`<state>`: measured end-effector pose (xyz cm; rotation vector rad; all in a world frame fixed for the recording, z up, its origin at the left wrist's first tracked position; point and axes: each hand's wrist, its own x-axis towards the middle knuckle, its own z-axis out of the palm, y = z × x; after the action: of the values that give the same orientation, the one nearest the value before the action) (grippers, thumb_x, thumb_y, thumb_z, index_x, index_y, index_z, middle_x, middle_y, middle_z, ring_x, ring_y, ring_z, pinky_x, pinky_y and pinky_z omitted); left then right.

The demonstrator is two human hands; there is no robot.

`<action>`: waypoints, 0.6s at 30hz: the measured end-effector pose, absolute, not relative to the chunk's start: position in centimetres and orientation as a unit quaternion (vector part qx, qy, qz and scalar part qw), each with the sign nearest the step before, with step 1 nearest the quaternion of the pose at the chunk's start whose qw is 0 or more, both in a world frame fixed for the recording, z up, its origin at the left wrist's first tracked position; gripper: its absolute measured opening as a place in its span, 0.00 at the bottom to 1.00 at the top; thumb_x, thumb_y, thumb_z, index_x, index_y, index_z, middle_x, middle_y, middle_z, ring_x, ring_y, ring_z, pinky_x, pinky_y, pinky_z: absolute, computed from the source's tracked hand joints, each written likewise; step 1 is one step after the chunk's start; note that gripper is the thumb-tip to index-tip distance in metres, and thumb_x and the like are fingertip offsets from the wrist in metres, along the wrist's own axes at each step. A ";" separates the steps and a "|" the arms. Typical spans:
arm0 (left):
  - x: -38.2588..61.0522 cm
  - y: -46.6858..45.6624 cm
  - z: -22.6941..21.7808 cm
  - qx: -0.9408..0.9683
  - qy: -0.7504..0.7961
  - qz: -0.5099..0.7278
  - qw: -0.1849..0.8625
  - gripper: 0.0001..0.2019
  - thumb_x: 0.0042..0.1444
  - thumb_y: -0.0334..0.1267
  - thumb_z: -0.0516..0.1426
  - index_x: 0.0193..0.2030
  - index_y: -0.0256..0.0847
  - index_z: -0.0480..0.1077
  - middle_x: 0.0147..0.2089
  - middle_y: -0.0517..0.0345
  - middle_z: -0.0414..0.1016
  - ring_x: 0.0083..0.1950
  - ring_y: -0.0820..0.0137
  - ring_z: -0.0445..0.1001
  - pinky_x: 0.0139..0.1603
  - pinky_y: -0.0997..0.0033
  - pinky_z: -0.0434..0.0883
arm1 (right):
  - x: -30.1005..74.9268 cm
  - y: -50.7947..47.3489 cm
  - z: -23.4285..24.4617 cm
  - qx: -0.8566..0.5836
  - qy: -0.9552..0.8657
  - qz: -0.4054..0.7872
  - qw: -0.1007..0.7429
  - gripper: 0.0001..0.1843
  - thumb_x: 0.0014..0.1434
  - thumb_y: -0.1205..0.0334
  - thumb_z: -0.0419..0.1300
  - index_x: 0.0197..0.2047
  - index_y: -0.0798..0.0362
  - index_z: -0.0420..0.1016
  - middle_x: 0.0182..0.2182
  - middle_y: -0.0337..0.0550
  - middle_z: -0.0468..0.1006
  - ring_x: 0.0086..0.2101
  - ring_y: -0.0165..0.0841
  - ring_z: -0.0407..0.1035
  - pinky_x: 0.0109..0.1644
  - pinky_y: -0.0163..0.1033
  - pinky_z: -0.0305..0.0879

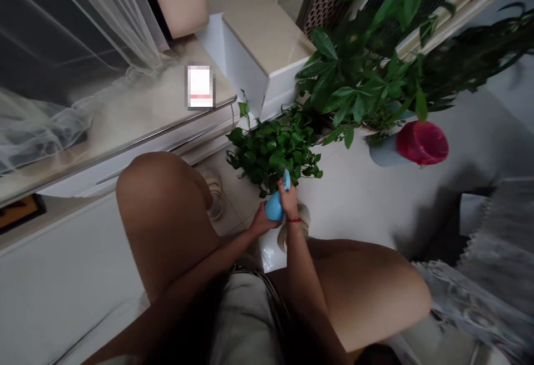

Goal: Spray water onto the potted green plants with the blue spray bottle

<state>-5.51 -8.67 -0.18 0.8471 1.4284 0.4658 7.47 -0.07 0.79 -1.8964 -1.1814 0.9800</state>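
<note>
Presently, light-blue, round-bodied plastic spray bottle (274, 209) held over the pale tiled floor (346, 203), just beside the bushy, green-leaved plant (275, 145). Left grip (261, 220) clamped on its lower body; right grip (288, 200) closed around the neck, below the spray head (287, 179). Fill level not visible, so weight uncertain; probably light if near empty. Judged stiff with slight give, slippery when wet, hardly fragile. Best hold: neck, base supported.

Can't read a single word or number here tbh. The white thing (200, 80) with the reddish stripe on the counter (139, 100) is pixelated, so nothing's legible there.
</note>
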 end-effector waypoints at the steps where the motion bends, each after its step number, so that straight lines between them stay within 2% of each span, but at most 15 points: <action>1: -5.3 -8.8 -0.2 0.357 0.635 0.208 0.652 0.49 0.44 0.29 0.77 0.74 0.41 0.65 0.68 0.41 0.83 0.67 0.46 0.83 0.66 0.54 0.80 | 7.5 -0.1 0.6 -0.727 -0.457 0.379 0.344 0.24 0.62 0.36 0.60 0.45 0.48 0.80 0.40 0.52 0.87 0.47 0.49 0.81 0.59 0.51 0.77; 8: -4.6 -8.9 0.9 0.344 0.649 0.203 0.647 0.49 0.45 0.28 0.78 0.75 0.39 0.68 0.70 0.40 0.82 0.68 0.48 0.83 0.66 0.59 0.79 | 7.8 -0.2 0.3 -0.735 -0.448 0.379 0.340 0.31 0.62 0.32 0.58 0.53 0.49 0.82 0.42 0.49 0.87 0.45 0.48 0.80 0.59 0.54 0.75; 14: -4.6 -8.7 1.1 0.352 0.637 0.201 0.655 0.50 0.43 0.28 0.79 0.74 0.41 0.69 0.69 0.43 0.82 0.68 0.48 0.82 0.67 0.57 0.78 | 8.1 -0.7 1.9 -0.757 -0.430 0.362 0.332 0.27 0.61 0.33 0.59 0.43 0.49 0.81 0.33 0.45 0.83 0.40 0.44 0.75 0.54 0.50 0.74; 18: -4.9 -8.5 2.2 0.361 0.633 0.198 0.656 0.48 0.44 0.27 0.78 0.73 0.40 0.68 0.70 0.40 0.81 0.70 0.47 0.81 0.70 0.55 0.77 | 8.1 -0.8 2.9 -0.755 -0.406 0.379 0.348 0.25 0.61 0.33 0.61 0.42 0.47 0.80 0.34 0.43 0.83 0.41 0.43 0.76 0.54 0.49 0.75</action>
<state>-4.90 -8.53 2.19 0.8178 1.4344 0.4482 8.08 -0.82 2.87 -1.9573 -1.0536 0.9816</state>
